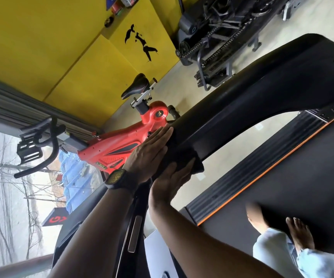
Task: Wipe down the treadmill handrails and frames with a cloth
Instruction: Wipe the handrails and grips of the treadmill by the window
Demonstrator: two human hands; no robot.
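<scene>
The treadmill's broad black handrail (252, 101) runs from the middle of the view up to the right. A black cloth (184, 157) is wrapped over its lower end. My left hand (149, 152), with a dark watch on the wrist, presses flat with straight fingers on the far side of the cloth. My right hand (171, 182) lies flat against the cloth from the near side, fingers straight. The cloth's lower edge hangs below the rail by my right fingertips.
The treadmill belt (282, 177) with an orange edge strip lies at right, with bare feet (298, 235) on it. A red exercise bike (122, 141) stands just beyond the rail. Yellow wall panels (51, 47) and other gym machines (222, 37) are behind. A window is at left.
</scene>
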